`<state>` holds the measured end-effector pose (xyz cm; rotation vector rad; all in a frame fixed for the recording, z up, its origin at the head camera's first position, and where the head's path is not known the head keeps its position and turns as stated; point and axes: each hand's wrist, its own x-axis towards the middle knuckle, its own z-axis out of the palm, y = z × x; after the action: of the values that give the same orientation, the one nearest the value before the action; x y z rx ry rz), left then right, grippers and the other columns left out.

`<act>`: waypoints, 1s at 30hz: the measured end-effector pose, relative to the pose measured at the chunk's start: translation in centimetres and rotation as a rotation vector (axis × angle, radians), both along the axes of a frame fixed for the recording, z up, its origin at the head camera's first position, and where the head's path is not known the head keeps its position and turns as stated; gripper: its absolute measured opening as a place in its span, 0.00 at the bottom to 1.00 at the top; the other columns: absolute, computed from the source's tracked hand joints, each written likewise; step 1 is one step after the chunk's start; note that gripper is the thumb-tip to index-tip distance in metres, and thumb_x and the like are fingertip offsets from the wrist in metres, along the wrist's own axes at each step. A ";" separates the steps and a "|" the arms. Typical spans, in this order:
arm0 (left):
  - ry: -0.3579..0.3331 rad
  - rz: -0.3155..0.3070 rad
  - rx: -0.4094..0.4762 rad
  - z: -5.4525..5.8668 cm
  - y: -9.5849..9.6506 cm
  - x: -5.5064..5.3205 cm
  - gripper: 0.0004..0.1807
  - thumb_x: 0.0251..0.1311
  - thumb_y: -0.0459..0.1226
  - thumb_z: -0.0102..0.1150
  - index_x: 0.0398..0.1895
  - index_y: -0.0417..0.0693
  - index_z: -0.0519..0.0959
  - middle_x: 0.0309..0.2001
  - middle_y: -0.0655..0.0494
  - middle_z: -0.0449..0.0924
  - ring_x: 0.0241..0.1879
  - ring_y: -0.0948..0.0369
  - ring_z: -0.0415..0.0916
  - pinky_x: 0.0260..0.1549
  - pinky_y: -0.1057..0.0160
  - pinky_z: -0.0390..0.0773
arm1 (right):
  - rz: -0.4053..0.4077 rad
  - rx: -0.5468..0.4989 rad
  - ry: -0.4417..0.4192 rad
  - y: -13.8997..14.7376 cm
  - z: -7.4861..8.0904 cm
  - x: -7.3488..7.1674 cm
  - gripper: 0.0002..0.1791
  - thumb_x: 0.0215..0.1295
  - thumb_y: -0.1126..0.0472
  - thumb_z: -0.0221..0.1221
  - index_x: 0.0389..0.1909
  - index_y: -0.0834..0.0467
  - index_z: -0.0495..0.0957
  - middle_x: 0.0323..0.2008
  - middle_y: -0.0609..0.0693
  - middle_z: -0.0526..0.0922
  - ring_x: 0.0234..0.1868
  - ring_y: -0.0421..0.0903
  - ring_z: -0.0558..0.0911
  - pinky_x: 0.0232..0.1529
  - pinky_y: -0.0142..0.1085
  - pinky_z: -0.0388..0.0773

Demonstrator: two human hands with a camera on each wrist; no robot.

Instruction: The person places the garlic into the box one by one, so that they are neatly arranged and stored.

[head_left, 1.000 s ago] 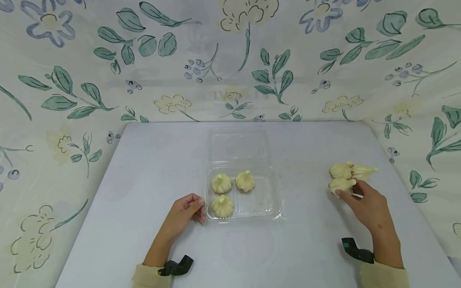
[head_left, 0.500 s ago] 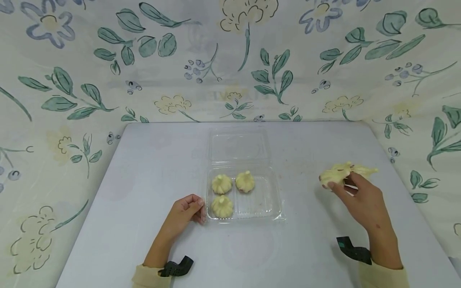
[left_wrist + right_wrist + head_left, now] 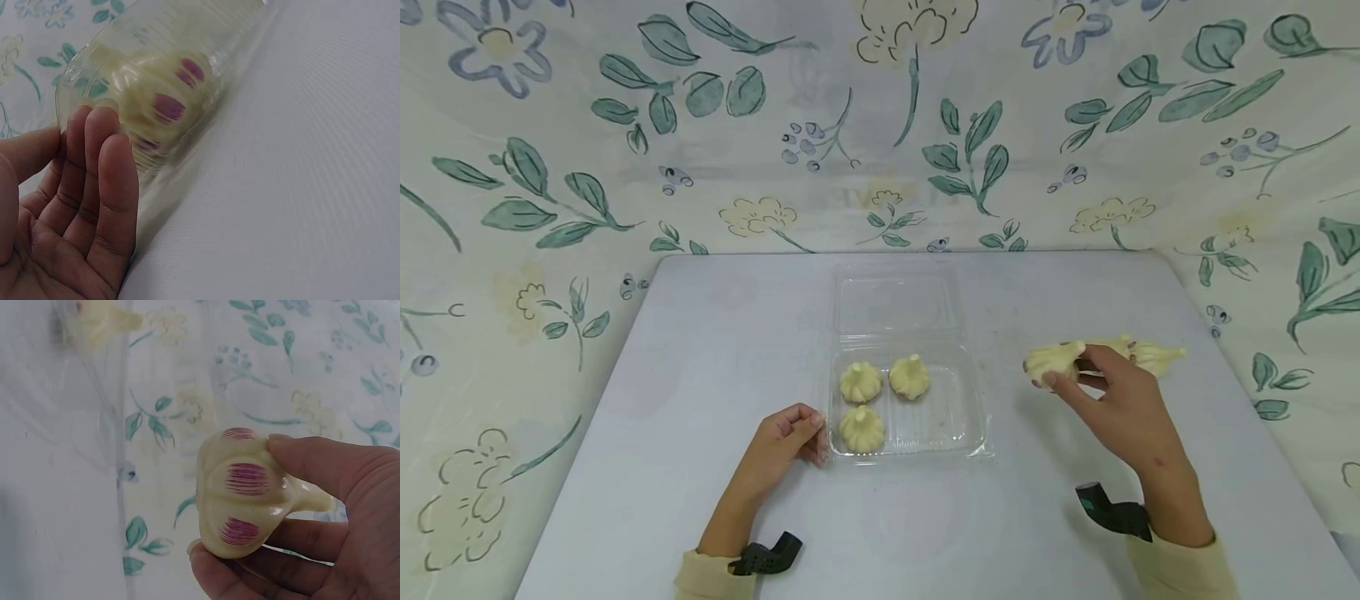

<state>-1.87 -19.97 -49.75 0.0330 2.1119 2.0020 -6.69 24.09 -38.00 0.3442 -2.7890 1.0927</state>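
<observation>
A clear plastic clamshell container (image 3: 951, 408) lies with its lid folded back, and three cream garlic bulbs (image 3: 862, 429) sit in it, two in the left column and one at the upper middle. My left hand (image 3: 784, 442) pinches the container's left rim between thumb and fingers; the left wrist view shows a purple-streaked bulb through the plastic wall. Another garlic bulb (image 3: 240, 494) is in my right hand (image 3: 1123, 408), gripped by thumb and fingertips above the table, its stem pointing toward the palm. Two more bulbs (image 3: 1157, 357) lie behind the right hand, one partly hidden.
The white table (image 3: 715, 333) ends at a back edge against a floral cloth (image 3: 880, 125), which also hangs at both sides. The transparent lid (image 3: 898, 304) lies flat behind the container. A black wrist mount (image 3: 1112, 510) sits on the right forearm.
My right hand has lifted a garlic bulb from the group at the right and carried it left toward the container. The left hand and container have stayed in place.
</observation>
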 end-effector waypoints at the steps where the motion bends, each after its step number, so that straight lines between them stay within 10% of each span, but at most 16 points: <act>1: 0.000 0.001 0.001 0.0 0.0 0.0 0.16 0.80 0.39 0.54 0.41 0.30 0.76 0.29 0.49 0.82 0.28 0.58 0.81 0.31 0.61 0.85 | 0.017 -0.003 0.007 -0.4 0.0 -0.1 0.23 0.70 0.55 0.70 0.58 0.64 0.79 0.53 0.60 0.84 0.53 0.59 0.84 0.51 0.20 0.77; 7: 0.006 -0.008 0.014 0.0 -0.1 0.0 0.16 0.80 0.38 0.54 0.41 0.29 0.76 0.29 0.49 0.82 0.28 0.58 0.81 0.32 0.61 0.85 | 0.135 -0.023 0.029 -2.7 -0.5 -0.4 0.21 0.69 0.57 0.71 0.57 0.63 0.80 0.54 0.55 0.85 0.54 0.54 0.85 0.52 0.43 0.83; 30: 0.017 -0.011 0.016 -0.1 -0.1 0.1 0.16 0.80 0.38 0.54 0.41 0.29 0.76 0.29 0.50 0.82 0.28 0.58 0.81 0.31 0.61 0.85 | 0.457 -0.046 -0.113 -10.7 -3.5 -0.1 0.21 0.68 0.59 0.71 0.58 0.59 0.79 0.56 0.50 0.83 0.56 0.47 0.82 0.56 0.44 0.83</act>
<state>-1.80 -20.03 -49.83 0.0638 2.1011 2.0194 -6.77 13.42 -41.47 0.9804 -2.8515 1.2938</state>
